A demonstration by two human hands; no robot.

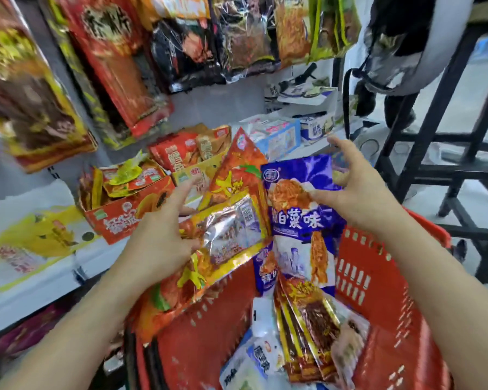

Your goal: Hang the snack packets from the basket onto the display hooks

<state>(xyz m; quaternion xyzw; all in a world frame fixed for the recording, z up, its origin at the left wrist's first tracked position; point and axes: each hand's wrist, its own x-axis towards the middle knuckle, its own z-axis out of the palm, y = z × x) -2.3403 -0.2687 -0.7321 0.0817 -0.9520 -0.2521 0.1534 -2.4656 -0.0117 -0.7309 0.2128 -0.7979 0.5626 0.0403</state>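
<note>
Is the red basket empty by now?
No, the red basket holds several packets, among them a blue-and-white packet and red-and-gold packets near its bottom.

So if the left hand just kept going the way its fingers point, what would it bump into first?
Probably the yellow box of packets on the shelf: the left hand's forefinger points up and away, straight at it. Depth is hard to judge, so the red box beside it could come first.

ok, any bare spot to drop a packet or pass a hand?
Free: bare red wall inside the basket, below the left hand; grey back panel under the hanging packets. Crowded: shelf boxes and the basket's right half.
</note>
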